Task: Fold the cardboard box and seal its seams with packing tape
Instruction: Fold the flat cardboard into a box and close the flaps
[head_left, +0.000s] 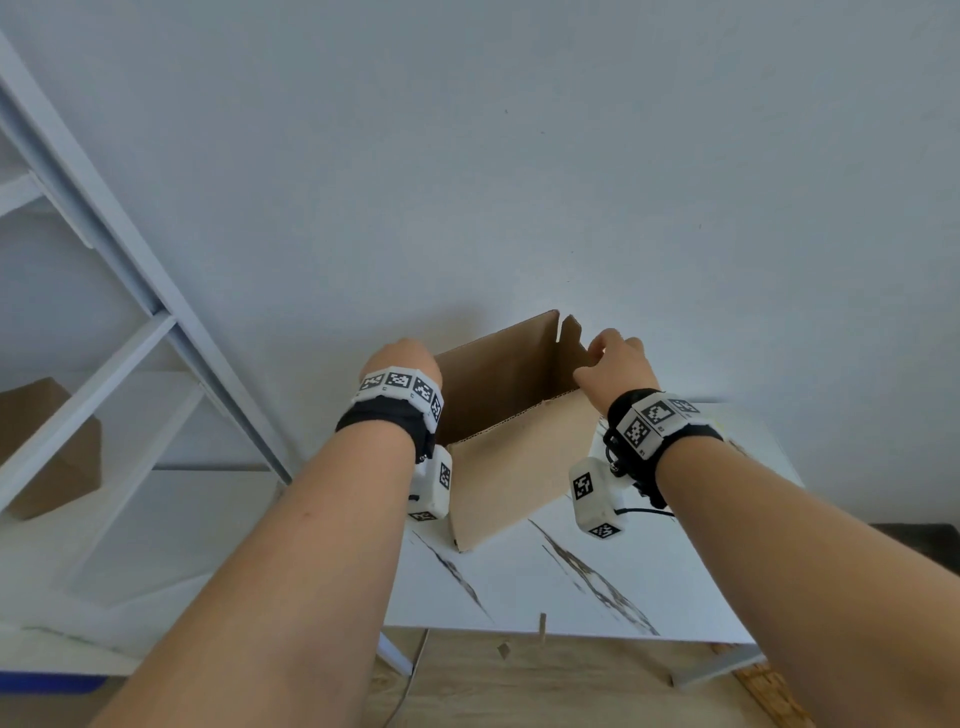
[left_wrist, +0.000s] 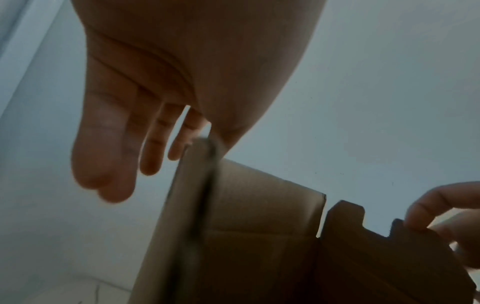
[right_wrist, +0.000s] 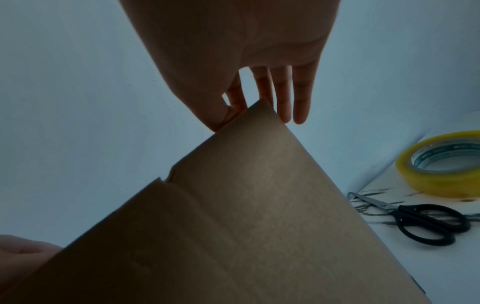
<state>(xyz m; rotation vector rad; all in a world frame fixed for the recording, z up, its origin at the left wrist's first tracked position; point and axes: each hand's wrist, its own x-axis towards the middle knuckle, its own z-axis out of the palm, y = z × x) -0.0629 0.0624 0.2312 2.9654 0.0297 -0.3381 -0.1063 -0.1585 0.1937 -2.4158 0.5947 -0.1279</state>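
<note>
A brown cardboard box (head_left: 519, 457) stands part-opened on the white marbled table (head_left: 691, 571), its top flaps up. My left hand (head_left: 402, 358) is at its top left corner; in the left wrist view the cardboard box's edge (left_wrist: 197, 185) sits between thumb and index finger of my left hand (left_wrist: 189, 125), the other fingers straight outside. My right hand (head_left: 615, 358) pinches the notched flap at the top right corner, thumb and index finger of that right hand (right_wrist: 233, 111) on the cardboard box (right_wrist: 246, 205). A yellow tape roll (right_wrist: 441, 164) lies on the table to the right.
Black-handled scissors (right_wrist: 415, 218) lie beside the tape. A white shelf frame (head_left: 104, 291) stands at the left with another cardboard piece (head_left: 47, 447) on it. A plain wall is close behind the box. The table's front edge (head_left: 519, 631) meets a wooden floor.
</note>
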